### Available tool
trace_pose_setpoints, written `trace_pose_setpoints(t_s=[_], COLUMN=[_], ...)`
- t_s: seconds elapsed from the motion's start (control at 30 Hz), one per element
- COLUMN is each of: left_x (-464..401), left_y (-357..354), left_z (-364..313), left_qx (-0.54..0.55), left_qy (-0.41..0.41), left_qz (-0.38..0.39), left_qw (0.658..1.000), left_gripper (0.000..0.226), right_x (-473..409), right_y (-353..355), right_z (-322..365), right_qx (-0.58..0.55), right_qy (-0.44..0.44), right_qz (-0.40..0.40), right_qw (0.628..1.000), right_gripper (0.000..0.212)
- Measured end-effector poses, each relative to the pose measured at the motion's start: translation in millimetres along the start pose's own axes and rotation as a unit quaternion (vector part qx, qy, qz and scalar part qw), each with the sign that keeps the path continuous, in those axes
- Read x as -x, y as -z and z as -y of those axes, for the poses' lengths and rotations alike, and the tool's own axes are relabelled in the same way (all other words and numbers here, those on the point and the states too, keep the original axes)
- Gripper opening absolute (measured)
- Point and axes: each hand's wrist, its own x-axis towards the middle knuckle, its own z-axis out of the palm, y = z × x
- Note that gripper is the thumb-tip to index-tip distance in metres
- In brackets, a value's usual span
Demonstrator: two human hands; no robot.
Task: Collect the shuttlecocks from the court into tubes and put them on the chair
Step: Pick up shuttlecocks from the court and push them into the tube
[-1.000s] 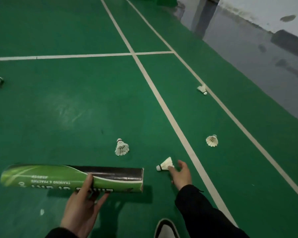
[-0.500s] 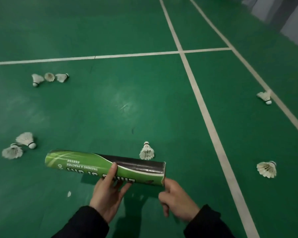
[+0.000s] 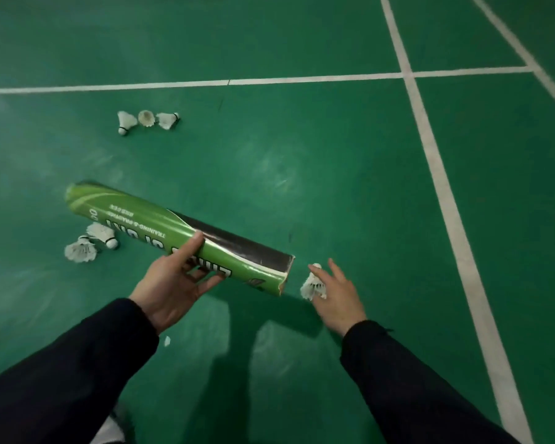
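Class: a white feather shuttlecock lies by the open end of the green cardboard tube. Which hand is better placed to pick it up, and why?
The right hand: it is open right at the white feather shuttlecock, while the left hand is holding the green cardboard tube.

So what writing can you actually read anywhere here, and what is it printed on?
"TRAINING & PRACTICE": small print, upside down, on the green tube held in the left hand.
Large white letters on the tube: partly hidden by fingers, unreadable.
Tiny line and mark near its far end: too blurred.
Nothing else carries text.
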Motion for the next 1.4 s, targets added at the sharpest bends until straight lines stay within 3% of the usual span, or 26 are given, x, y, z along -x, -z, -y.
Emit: trace_pose_setpoints(t_s=[0.1, 0.2, 0.27, 0.33, 0.4, 0.5, 0.6, 0.7, 0.77, 0.83, 0.93, 1.0, 1.07, 1.17, 1.3, 1.4], left_x=[-1.4, -10.2, -22.4, -34.9, -41.8, -45.3, -43.2, -34.1, -31.7, -32.7, -36.4, -37.5, -38.2, -33.1, -17.3, -4.7], left_y=[26.8, 54.3, 73.2, 87.5, 94.2, 101.5, 114.6, 137.1, 154.4, 174.6, 204.0, 223.9, 241.6, 269.5, 311.1, 345.3], left_z=[20.9, 21.4, 19.8, 21.9, 25.7, 22.8, 7.5, -13.5, -28.2, -42.9, -62.9, -74.4, -84.4, -91.0, -85.6, -75.7], left_qx=[0.033, 0.076, 0.094, 0.107, 0.122, 0.158, 0.187, 0.228, 0.252, 0.274, 0.291, 0.301, 0.315, 0.323, 0.304, 0.315], left_qy=[0.034, 0.044, 0.044, 0.055, 0.076, 0.096, 0.104, 0.111, 0.103, 0.089, 0.056, 0.027, 0.006, -0.038, -0.094, -0.120], left_qz=[-0.017, -0.039, -0.048, -0.042, -0.015, 0.036, 0.071, 0.081, 0.079, 0.078, 0.078, 0.073, 0.058, 0.004, -0.066, -0.132], left_qw=[0.999, 0.995, 0.993, 0.992, 0.990, 0.982, 0.974, 0.964, 0.959, 0.954, 0.952, 0.951, 0.947, 0.946, 0.946, 0.932], left_gripper=[0.029, 0.038, 0.045, 0.045, 0.043, 0.042, 0.041, 0.042, 0.046, 0.054, 0.055, 0.061, 0.065, 0.063, 0.049, 0.035], right_x=[-12.3, 1.8, 19.8, 38.2, 46.1, 44.0, 39.1, 41.4, 47.1, 53.0, 54.8, 42.8, 25.4, -2.4, -26.5, -47.0], right_y=[-23.6, -22.3, -16.9, -12.5, -16.0, -26.3, -36.5, -41.9, -46.4, -53.9, -60.6, -66.9, -81.1, -119.2, -156.6, -189.9], right_z=[-11.7, 6.8, 37.7, 77.2, 106.9, 148.5, 189.4, 230.3, 258.8, 285.6, 322.5, 338.1, 349.6, 366.3, 398.3, 405.9], right_qx=[0.080, -0.148, -0.321, -0.397, -0.335, -0.195, -0.168, -0.121, -0.127, -0.140, -0.176, -0.136, -0.030, -0.015, -0.123, -0.188], right_qy=[0.010, -0.069, -0.048, 0.018, 0.064, 0.066, 0.039, -0.018, 0.013, 0.080, 0.183, 0.191, 0.206, 0.202, 0.127, 0.127], right_qz=[-0.040, -0.130, -0.149, -0.128, -0.116, -0.111, -0.189, -0.297, -0.307, -0.267, -0.115, -0.042, -0.028, 0.078, 0.338, 0.432], right_qw=[0.996, 0.978, 0.934, 0.909, 0.933, 0.972, 0.967, 0.947, 0.943, 0.950, 0.960, 0.971, 0.978, 0.976, 0.924, 0.873], right_gripper=[0.042, 0.032, 0.033, 0.033, 0.034, 0.024, 0.008, 0.031, 0.031, 0.023, 0.007, 0.012, 0.031, 0.027, 0.041, 0.036])
